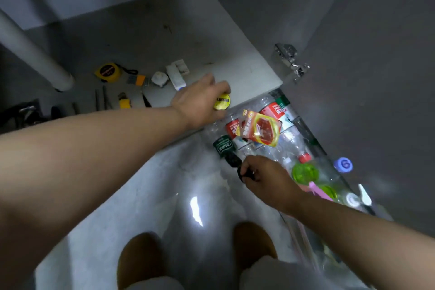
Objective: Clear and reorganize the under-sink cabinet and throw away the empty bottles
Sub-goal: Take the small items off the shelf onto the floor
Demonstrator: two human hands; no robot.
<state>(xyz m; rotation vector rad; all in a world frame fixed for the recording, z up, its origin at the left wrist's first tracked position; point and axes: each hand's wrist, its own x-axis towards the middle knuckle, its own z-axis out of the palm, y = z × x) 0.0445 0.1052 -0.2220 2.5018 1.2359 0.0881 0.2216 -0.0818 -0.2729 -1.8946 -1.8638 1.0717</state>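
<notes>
Left hand: fingers curled round a yellow round tin, held at the front edge of the cabinet floor.
Right hand: fingers pinched on a small black item, kind not discernible, touching a dark green bottle.
Just beyond: heap of clear plastic bottles outside the cabinet, along the open door, red-and-yellow pouch on top.

Progress, judged: well along. Shelf largely emptied, bottles gathered. Outstanding: binning the bottles, sorting the tape measure, white fittings and small tools near the drain pipe.

Surroundings: grey cabinet, polished grey floor with glare.
</notes>
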